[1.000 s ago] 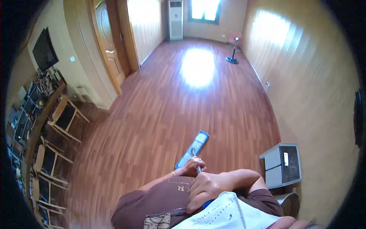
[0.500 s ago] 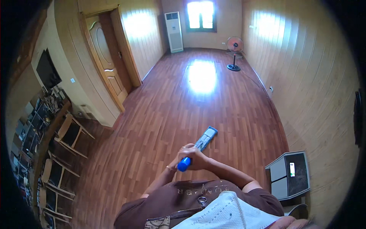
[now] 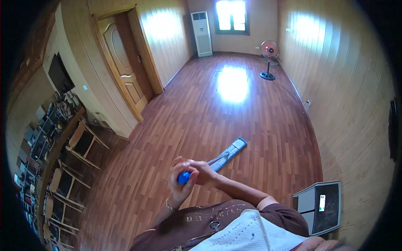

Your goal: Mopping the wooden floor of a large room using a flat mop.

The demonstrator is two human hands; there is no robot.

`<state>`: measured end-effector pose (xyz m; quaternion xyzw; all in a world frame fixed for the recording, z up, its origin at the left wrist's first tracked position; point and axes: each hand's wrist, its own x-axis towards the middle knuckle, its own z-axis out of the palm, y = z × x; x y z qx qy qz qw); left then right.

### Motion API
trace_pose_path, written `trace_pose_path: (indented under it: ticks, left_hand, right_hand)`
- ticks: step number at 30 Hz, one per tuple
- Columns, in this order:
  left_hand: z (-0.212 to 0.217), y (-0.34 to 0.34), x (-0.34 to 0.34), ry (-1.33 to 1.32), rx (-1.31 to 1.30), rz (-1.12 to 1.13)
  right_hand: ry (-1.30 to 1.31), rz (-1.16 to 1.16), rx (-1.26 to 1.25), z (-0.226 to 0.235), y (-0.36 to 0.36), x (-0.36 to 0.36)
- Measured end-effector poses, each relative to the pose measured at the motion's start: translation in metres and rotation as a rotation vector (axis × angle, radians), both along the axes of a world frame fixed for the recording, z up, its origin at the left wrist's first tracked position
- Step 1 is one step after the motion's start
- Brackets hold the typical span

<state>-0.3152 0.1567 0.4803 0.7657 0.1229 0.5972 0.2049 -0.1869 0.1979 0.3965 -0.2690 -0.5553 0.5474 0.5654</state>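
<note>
A flat mop with a pale blue-grey head (image 3: 235, 149) lies slantwise on the wood floor in front of me. Its handle rises toward my chest and ends in a bright blue grip (image 3: 183, 178). My left hand (image 3: 179, 190), with a bracelet at the wrist, curls its thumb and fingers round this blue end. Just beyond it, my right hand (image 3: 205, 172) is wrapped round the handle, its forearm reaching in from the right. Part of the handle is hidden behind the hands.
Along the left, several wooden chairs (image 3: 81, 142) stand by a cluttered counter (image 3: 63, 140). A wooden door (image 3: 121, 62) is farther up. At the back are a tall white air conditioner (image 3: 202, 35) and a standing fan (image 3: 268, 62) with a cable. A grey-black cabinet (image 3: 320, 208) stands near right.
The handle's blue end and both hands have moved left, and the left hand now curls round the top. More of the mop head shows. The room has shifted rightward in view.
</note>
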Motion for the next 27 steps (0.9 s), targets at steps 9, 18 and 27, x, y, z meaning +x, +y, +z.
trace_pose_path:
  ticks: [9,18,27]
  left_hand:
    - [0.020,0.028,-0.001,-0.152,-0.014,-0.252]
    - [0.043,0.083,0.046,0.004,0.140,-0.421]
    - [0.068,0.132,0.092,0.307,0.021,-0.979]
  right_hand:
    - [-0.603,-0.207,0.077,-0.091,0.053,0.089]
    - [-0.907,-0.542,0.026,-0.094,0.068,0.134]
    - [-0.897,-0.922,-0.026,-0.089,0.021,0.174]
